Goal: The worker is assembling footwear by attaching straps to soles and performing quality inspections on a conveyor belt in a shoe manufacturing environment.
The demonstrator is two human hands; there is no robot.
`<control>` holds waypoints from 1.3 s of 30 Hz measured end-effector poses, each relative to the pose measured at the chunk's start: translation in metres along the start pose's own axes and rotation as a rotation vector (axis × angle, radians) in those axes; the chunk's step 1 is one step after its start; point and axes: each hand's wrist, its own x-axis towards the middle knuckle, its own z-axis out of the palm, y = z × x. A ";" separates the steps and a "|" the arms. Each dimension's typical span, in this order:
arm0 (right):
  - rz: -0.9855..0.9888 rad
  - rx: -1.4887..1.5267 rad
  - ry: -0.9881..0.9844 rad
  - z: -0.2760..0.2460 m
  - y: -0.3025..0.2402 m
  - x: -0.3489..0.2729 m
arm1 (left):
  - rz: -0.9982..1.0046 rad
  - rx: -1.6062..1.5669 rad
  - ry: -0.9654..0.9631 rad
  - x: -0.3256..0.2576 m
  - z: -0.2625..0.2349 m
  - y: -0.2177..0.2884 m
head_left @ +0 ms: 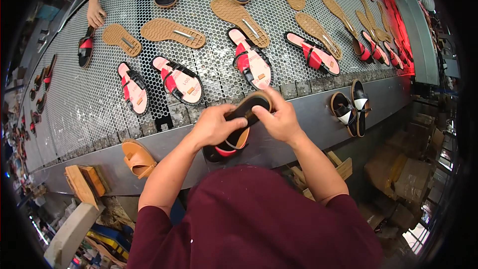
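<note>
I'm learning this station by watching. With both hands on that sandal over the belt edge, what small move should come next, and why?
Probably press the tan sole down along its length. The left hand grips the sandal's middle, the right hand pinches near its far end, and the sole's edge there looks not quite seated.

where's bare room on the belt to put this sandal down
Bare mesh lies left of the leftmost pink insole. The belt ahead of both hands, around the other pink insoles and tan soles, is crowded.
</note>
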 end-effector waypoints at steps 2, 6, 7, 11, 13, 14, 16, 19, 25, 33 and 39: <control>0.159 0.290 -0.030 -0.002 0.012 0.000 | 0.028 -0.235 0.077 0.015 0.003 -0.016; 0.336 0.456 -0.392 0.008 0.038 -0.016 | -0.031 -0.619 0.231 0.029 -0.004 -0.009; 0.321 0.475 -0.478 0.010 0.020 -0.021 | -0.066 -0.691 0.261 0.029 -0.005 -0.006; 0.363 0.408 -0.537 0.019 0.024 -0.034 | -0.119 -0.785 0.341 0.033 -0.005 -0.012; 0.390 0.336 -0.502 0.018 0.026 -0.038 | -0.133 -0.851 0.359 0.025 -0.008 -0.001; 0.407 0.309 -0.452 0.017 0.028 -0.038 | -0.136 -0.883 0.369 0.023 -0.009 0.004; 0.329 0.358 -0.342 0.020 0.030 -0.039 | -0.043 -0.999 0.412 0.028 -0.005 -0.003; 0.279 0.242 -0.275 0.014 0.022 -0.038 | 0.094 -1.179 0.445 0.021 0.001 -0.009; 0.260 0.435 -0.268 0.002 0.030 -0.033 | -0.021 -0.892 0.126 -0.031 0.082 -0.064; 0.229 0.606 -0.089 -0.005 0.041 -0.024 | -0.061 -0.686 0.199 -0.001 0.076 -0.001; 0.264 0.750 0.022 -0.031 0.042 0.005 | 0.066 -0.650 0.160 0.010 0.053 0.021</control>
